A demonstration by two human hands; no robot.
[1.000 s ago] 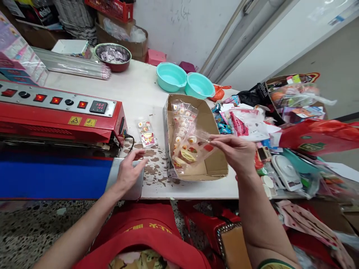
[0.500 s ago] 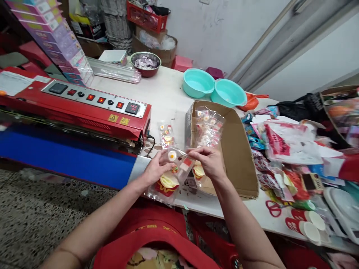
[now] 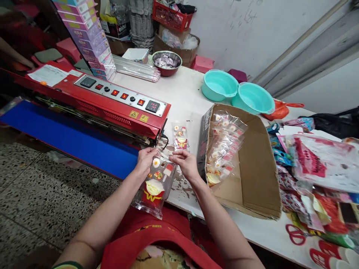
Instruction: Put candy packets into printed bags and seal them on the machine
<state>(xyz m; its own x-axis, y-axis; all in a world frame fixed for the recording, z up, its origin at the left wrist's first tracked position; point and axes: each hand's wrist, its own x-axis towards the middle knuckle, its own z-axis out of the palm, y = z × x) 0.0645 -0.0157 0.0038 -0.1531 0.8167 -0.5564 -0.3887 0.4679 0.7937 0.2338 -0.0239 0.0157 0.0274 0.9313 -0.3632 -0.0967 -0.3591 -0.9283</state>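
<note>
Between my hands hangs a clear plastic packet [image 3: 154,186] with toy food in it: a fried egg, a popsicle and a red fries box with yellow fries. My left hand [image 3: 146,161] pinches its top left corner, and my right hand [image 3: 183,163] pinches the top right. The packet's top edge lies close to the end of the red sealing machine [image 3: 123,106] and its blue conveyor belt [image 3: 84,140]. A similar packet [image 3: 180,137] lies flat on the table just beyond my hands. More filled packets [image 3: 224,144] overlap inside the cardboard box [image 3: 256,164] to my right.
Two turquoise basins [image 3: 220,85] and a metal bowl [image 3: 166,62] of small packets stand at the back. Stacked boxes [image 3: 89,41] rise behind the machine. Red-handled scissors [image 3: 295,234] and piled plastic bags [image 3: 322,157] cover the right side. Part of another person's arm [image 3: 17,55] shows far left.
Both hands have moved left with the packet, away from the cardboard box and toward the machine's end. The packet now hangs straighter, its front more fully visible. The camera view has turned left.
</note>
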